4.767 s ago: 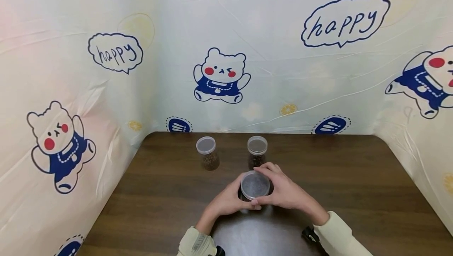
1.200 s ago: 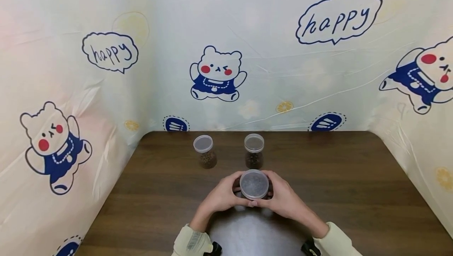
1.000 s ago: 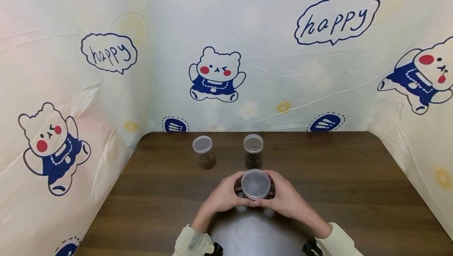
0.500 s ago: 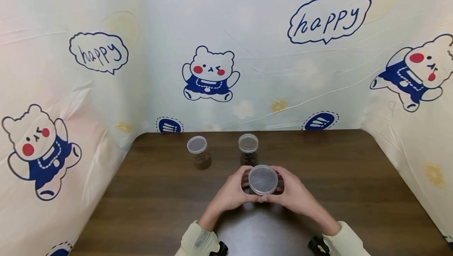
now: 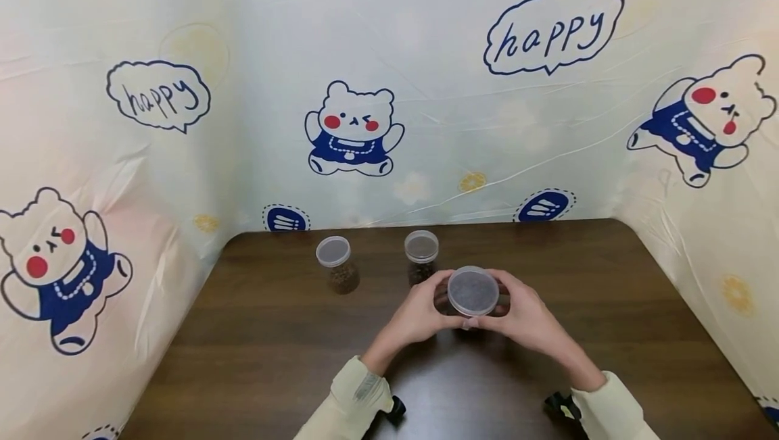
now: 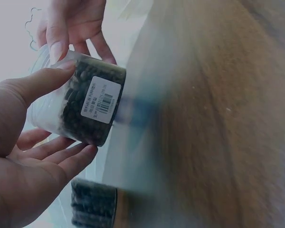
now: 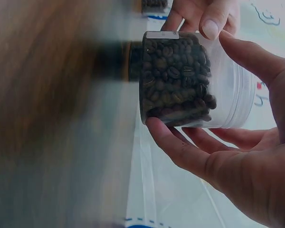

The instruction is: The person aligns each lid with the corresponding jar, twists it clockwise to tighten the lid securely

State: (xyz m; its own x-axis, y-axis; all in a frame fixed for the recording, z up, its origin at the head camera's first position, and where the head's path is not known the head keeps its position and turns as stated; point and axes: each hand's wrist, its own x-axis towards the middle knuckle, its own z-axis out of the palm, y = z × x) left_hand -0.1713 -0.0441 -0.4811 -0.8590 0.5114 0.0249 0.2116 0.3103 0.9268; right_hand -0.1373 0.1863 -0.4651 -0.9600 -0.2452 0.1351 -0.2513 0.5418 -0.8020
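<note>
Both hands hold a clear, lidded jar of coffee beans (image 5: 473,290) between them, and it appears raised off the table. My left hand (image 5: 420,315) curves round its left side, thumb at the near side. My right hand (image 5: 526,311) grips the opposite side, and the thumbs meet in front. In the right wrist view, dark roasted beans (image 7: 175,76) fill the jar's lower part, and its frosted lid is on. A white barcode label (image 6: 101,99) shows on its wall in the left wrist view.
Two more lidded jars stand farther back on the brown wooden table (image 5: 255,359): a left jar (image 5: 337,264) with lighter brown contents and a middle jar (image 5: 422,254) with dark contents, partly behind my left hand. A printed curtain (image 5: 438,109) surrounds the table's back and sides.
Both hands have carried the jar of coffee beans rightward and a little away from me. Earlier it was in front of the middle jar. The head view has turned slightly right. The other jars stay put.
</note>
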